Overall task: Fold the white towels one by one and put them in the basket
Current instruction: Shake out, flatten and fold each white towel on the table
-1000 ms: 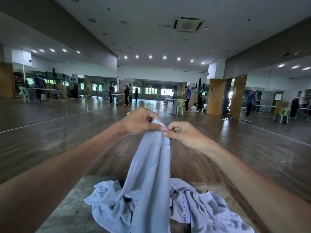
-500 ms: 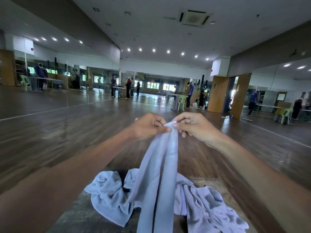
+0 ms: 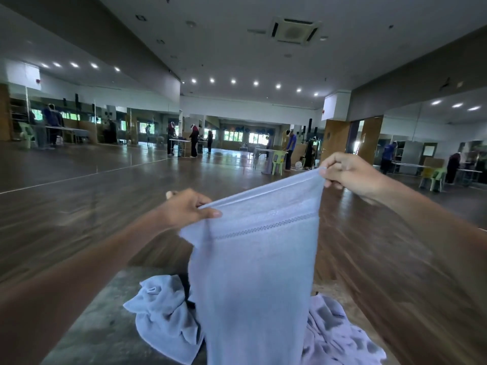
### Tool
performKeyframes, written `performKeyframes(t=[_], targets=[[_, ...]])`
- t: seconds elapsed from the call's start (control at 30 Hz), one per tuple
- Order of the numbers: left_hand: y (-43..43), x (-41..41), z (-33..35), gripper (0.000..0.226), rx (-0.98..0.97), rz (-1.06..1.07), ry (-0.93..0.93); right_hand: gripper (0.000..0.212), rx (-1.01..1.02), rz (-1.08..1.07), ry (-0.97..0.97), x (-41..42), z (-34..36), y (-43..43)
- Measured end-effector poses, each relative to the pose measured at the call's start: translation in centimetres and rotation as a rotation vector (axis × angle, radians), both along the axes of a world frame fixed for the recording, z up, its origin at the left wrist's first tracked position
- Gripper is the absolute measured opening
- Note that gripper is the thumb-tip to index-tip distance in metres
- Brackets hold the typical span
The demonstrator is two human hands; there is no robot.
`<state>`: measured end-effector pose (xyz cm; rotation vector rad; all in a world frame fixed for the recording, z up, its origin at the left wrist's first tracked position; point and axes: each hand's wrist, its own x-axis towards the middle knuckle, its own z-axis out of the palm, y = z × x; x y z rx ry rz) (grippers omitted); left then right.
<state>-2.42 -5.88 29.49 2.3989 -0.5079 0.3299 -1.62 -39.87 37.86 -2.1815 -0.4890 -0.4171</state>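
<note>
The left hand pinches the top left corner of a white towel, its thumb lying over the hem and its fingers curled behind it. From there the hem runs taut and slants up to the right hand, which pinches the other top corner between thumb and curled fingers and sits higher than the left. Both hands are clamped on this 1 towel and are spread well apart. A woven band crosses the cloth just below the hem. The towel hangs in the air in front of the person, above the middle of the table. Its lower end runs out of the picture at the bottom.

The table has a mottled grey top. A crumpled heap of white towels lies on it toward the far edge, behind the hanging towel. It shows on both sides of that towel, a rumpled fold on the left and a flatter spread reaching toward the right edge. How many towels make up the heap cannot be told.

Beyond the table a dark wooden floor stretches away. Far off, people stand at small tables, a pale green chair stands near the middle, and wooden doors are on the right.
</note>
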Motion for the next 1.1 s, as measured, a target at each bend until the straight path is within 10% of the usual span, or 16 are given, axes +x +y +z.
performKeyframes(t=[0.43, 0.73, 1.1], targets=[[3.5, -2.1, 7.9, 0.053, -0.263, -0.125, 0.053, 0.013, -0.091, -0.048, 0.056, 0.0, 2.4, -3.6], [4.0, 2.9, 9.9, 0.015, -0.031, 0.146, -0.011, 0.009, -0.107, -0.144, 0.006, 4.4, 3.1, -2.0], [4.9, 12.4, 6.1, 0.018, -0.132, 0.386, -0.190, 0.014, 0.064, -0.181, -0.094, 13.6, 0.6, 1.0]])
